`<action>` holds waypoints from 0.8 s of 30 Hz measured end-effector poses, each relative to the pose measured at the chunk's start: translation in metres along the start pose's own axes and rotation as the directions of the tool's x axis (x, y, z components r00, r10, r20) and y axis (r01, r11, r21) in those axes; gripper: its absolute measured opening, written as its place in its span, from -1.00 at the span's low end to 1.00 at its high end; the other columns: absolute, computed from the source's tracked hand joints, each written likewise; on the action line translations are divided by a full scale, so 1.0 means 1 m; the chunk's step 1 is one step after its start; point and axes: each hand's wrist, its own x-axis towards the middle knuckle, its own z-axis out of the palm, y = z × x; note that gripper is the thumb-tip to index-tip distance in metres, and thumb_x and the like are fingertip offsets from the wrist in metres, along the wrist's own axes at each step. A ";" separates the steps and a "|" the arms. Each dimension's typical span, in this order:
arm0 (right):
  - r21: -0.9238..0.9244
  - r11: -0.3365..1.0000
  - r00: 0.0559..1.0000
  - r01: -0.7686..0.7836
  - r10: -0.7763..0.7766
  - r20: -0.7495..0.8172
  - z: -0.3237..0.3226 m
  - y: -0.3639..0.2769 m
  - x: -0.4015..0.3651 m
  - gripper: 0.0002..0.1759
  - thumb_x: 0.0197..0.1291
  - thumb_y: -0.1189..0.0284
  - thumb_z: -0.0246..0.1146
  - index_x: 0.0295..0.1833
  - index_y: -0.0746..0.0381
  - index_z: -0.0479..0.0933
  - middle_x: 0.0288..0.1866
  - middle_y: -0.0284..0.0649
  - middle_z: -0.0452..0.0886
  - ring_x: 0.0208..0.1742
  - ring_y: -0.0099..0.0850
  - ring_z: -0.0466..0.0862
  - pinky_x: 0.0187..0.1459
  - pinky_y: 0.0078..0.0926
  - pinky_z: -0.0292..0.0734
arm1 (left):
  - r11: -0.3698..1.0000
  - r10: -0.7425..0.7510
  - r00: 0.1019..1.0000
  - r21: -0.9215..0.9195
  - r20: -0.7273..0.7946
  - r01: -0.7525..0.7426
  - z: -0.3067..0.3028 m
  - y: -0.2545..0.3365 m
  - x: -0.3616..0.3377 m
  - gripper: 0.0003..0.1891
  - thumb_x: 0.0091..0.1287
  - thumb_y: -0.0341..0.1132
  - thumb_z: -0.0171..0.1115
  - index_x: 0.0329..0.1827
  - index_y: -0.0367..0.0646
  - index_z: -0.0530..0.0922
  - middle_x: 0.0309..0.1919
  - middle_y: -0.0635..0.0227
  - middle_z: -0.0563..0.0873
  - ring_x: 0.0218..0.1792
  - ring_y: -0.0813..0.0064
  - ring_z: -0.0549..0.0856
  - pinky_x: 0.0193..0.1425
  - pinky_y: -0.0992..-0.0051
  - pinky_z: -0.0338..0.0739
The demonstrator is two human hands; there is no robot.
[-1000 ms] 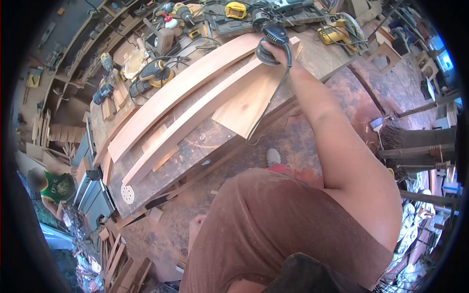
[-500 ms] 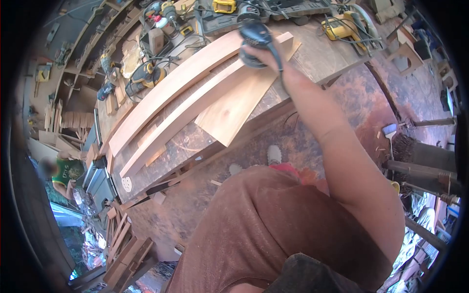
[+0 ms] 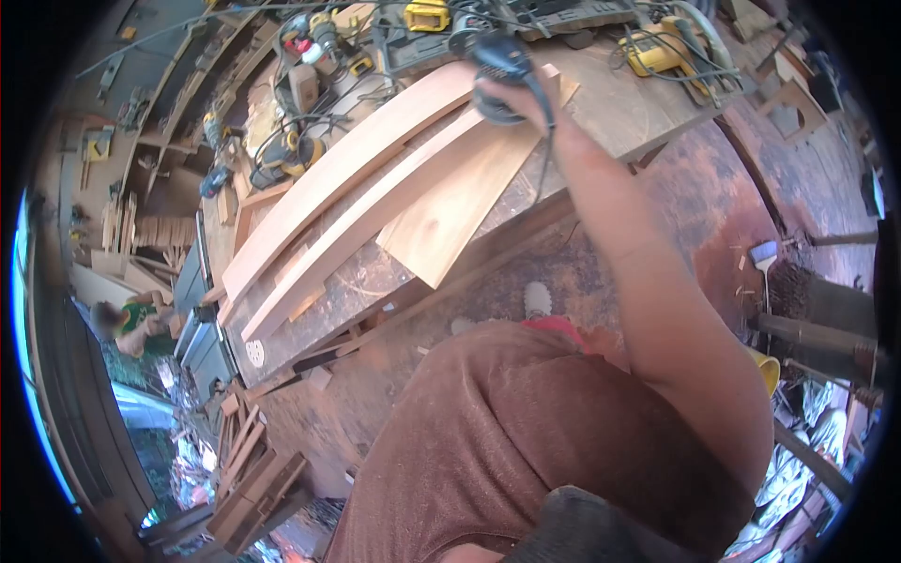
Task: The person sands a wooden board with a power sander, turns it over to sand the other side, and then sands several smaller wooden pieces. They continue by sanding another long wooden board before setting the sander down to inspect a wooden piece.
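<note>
Resting on the plank (image 3: pixel 450 211), the sander (image 3: pixel 500 68) sits under the right hand (image 3: pixel 526 98).

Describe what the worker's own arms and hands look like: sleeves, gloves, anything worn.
Only the right arm shows, bare up to the shoulder. The right hand wears no glove. A dusty brown shirt covers the torso. The left hand is out of view.
</note>
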 end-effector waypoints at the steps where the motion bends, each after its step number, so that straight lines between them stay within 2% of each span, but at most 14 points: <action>1: 0.007 1.000 1.000 0.015 -0.015 -0.019 -0.012 0.002 0.006 -0.16 -0.11 0.12 0.68 0.33 0.13 0.58 0.13 -0.13 0.77 0.14 -0.29 0.75 0.23 -0.30 0.63 | 1.000 -0.003 1.000 -0.006 0.006 0.003 0.002 -0.002 0.000 -0.27 0.49 0.19 0.12 0.52 -0.16 0.36 0.46 0.10 0.45 0.40 0.28 0.47 0.45 0.23 0.38; 3: 0.026 0.996 0.996 0.089 -0.090 0.017 -0.032 0.043 0.034 -0.27 -0.03 0.14 0.66 0.25 0.20 0.63 0.09 -0.14 0.78 0.07 -0.33 0.77 0.17 -0.34 0.65 | 1.000 -0.007 1.000 -0.023 0.021 0.008 0.008 -0.008 -0.002 -0.25 0.49 0.21 0.11 0.54 -0.16 0.34 0.48 0.10 0.43 0.42 0.27 0.46 0.47 0.22 0.37; 5: 0.051 0.996 0.997 -0.072 0.071 0.009 -0.055 0.035 0.039 -0.37 0.05 0.19 0.64 0.19 0.25 0.66 0.03 -0.17 0.79 0.01 -0.37 0.78 0.10 -0.37 0.68 | 0.999 -0.013 0.999 -0.041 0.040 0.015 0.014 -0.015 -0.004 -0.22 0.49 0.24 0.10 0.56 -0.16 0.32 0.50 0.09 0.42 0.44 0.26 0.44 0.49 0.22 0.36; 7: 0.344 0.931 0.992 -0.123 0.119 0.033 -0.064 0.010 0.021 -0.45 0.11 0.23 0.61 0.15 0.27 0.68 -0.02 -0.18 0.79 -0.03 -0.41 0.77 0.04 -0.38 0.69 | 0.998 -0.017 0.998 -0.066 0.068 0.022 0.021 -0.017 -0.003 -0.20 0.49 0.27 0.09 0.58 -0.16 0.31 0.52 0.08 0.40 0.46 0.25 0.43 0.51 0.21 0.34; 10: -0.169 0.975 0.990 0.143 -0.143 0.010 -0.086 0.036 0.050 -0.53 0.12 0.24 0.61 0.08 0.25 0.71 -0.05 -0.28 0.76 -0.06 -0.40 0.73 0.02 -0.33 0.66 | 0.995 -0.029 0.992 -0.089 0.121 0.040 0.027 -0.025 0.003 -0.16 0.49 0.31 0.08 0.61 -0.15 0.28 0.55 0.08 0.38 0.49 0.23 0.41 0.54 0.20 0.32; 11: -0.270 0.941 0.977 0.204 -0.213 -0.004 -0.087 0.037 0.051 -0.52 0.12 0.25 0.61 0.09 0.25 0.70 -0.05 -0.27 0.76 -0.04 -0.39 0.71 0.05 -0.31 0.65 | 0.995 -0.041 0.989 -0.088 0.145 0.054 0.029 -0.029 0.004 -0.15 0.48 0.32 0.07 0.62 -0.15 0.27 0.56 0.07 0.37 0.51 0.22 0.41 0.55 0.20 0.32; 12: -0.217 0.955 0.980 0.201 -0.196 0.044 -0.086 0.041 0.050 -0.50 0.11 0.25 0.61 0.11 0.25 0.69 -0.02 -0.26 0.75 -0.02 -0.38 0.70 0.08 -0.31 0.63 | 0.994 -0.053 0.984 -0.083 0.169 0.068 0.029 -0.032 0.008 -0.14 0.48 0.33 0.06 0.63 -0.15 0.26 0.57 0.07 0.36 0.52 0.22 0.40 0.56 0.19 0.31; 16: -0.104 0.967 0.969 0.234 -0.223 0.109 -0.044 0.039 0.039 -0.41 0.09 0.26 0.62 0.19 0.27 0.64 0.08 -0.22 0.72 0.07 -0.36 0.68 0.16 -0.31 0.58 | 0.994 -0.108 0.947 0.024 0.302 0.106 0.006 -0.021 0.027 -0.08 0.48 0.39 0.04 0.67 -0.14 0.23 0.61 0.06 0.33 0.56 0.20 0.38 0.61 0.18 0.28; 17: -0.090 0.966 0.966 0.241 -0.230 0.122 -0.031 0.040 0.036 -0.41 0.09 0.26 0.62 0.19 0.27 0.64 0.08 -0.22 0.72 0.07 -0.36 0.68 0.16 -0.31 0.58 | 0.992 -0.116 0.938 0.078 0.327 0.095 0.005 0.001 0.015 -0.07 0.48 0.40 0.04 0.67 -0.14 0.22 0.62 0.06 0.32 0.57 0.19 0.37 0.62 0.17 0.28; 18: -0.050 0.977 0.969 0.209 -0.200 0.143 -0.018 0.040 0.028 -0.38 0.08 0.26 0.63 0.21 0.28 0.62 0.10 -0.21 0.70 0.09 -0.36 0.67 0.18 -0.31 0.56 | 0.986 -0.098 0.928 0.163 0.359 0.041 0.021 0.049 -0.021 0.03 0.44 0.49 -0.05 0.69 -0.22 0.14 0.68 0.08 0.17 0.65 0.13 0.21 0.69 0.15 0.13; 21: 0.013 0.987 0.967 0.159 -0.158 0.199 0.024 0.027 0.008 -0.36 0.07 0.25 0.64 0.22 0.27 0.61 0.10 -0.22 0.69 0.10 -0.37 0.65 0.20 -0.32 0.55 | 0.988 -0.039 0.900 0.152 0.433 -0.030 0.017 0.048 -0.026 0.04 0.45 0.47 -0.03 0.70 -0.24 0.10 0.68 0.07 0.16 0.65 0.15 0.21 0.68 0.14 0.13; 22: 0.010 0.982 0.958 0.190 -0.187 0.216 0.039 0.021 0.004 -0.37 0.07 0.25 0.64 0.22 0.27 0.62 0.09 -0.22 0.69 0.09 -0.38 0.65 0.19 -0.33 0.55 | 0.999 -0.036 0.885 0.040 0.465 0.020 0.020 0.041 -0.024 0.04 0.46 0.47 -0.04 0.70 -0.24 0.09 0.69 0.08 0.15 0.65 0.16 0.20 0.69 0.14 0.11; 23: 0.007 0.975 0.948 0.221 -0.217 0.232 0.055 0.017 -0.002 -0.38 0.08 0.25 0.64 0.21 0.27 0.63 0.08 -0.23 0.70 0.08 -0.39 0.65 0.18 -0.35 0.56 | 1.000 -0.027 0.886 0.024 0.463 0.018 0.020 0.035 -0.025 0.04 0.46 0.47 -0.04 0.70 -0.24 0.09 0.69 0.08 0.15 0.65 0.16 0.20 0.69 0.14 0.11; 24: 0.066 0.992 0.947 0.104 -0.119 0.299 0.070 0.018 -0.007 -0.39 0.08 0.25 0.64 0.20 0.27 0.63 0.07 -0.23 0.71 0.07 -0.39 0.66 0.17 -0.36 0.57 | 0.997 -0.057 0.927 -0.024 0.370 0.071 0.029 0.048 -0.043 0.04 0.45 0.47 -0.05 0.71 -0.23 0.08 0.69 0.09 0.15 0.66 0.16 0.19 0.69 0.15 0.11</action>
